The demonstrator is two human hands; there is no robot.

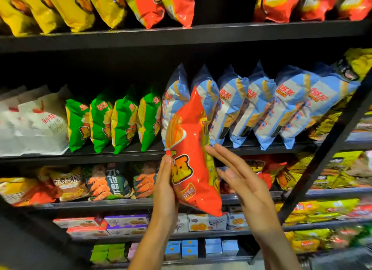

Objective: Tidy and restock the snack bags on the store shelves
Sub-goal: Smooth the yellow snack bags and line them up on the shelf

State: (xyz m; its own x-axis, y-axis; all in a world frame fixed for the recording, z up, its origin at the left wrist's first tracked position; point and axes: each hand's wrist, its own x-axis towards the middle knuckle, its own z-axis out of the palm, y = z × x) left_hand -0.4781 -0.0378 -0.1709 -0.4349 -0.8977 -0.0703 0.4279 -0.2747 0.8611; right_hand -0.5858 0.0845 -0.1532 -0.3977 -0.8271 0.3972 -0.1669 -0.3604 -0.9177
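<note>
Between both hands' fingers, red snack bag (upright)

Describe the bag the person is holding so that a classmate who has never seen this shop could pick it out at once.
Start at the black shelf carrying the row of green bags and the row of pale blue bags. In front of where those rows meet, the left hand and the right hand hold up the orange-red bag. It alone is off the shelves, tilted, with bold yellow lettering.
</note>
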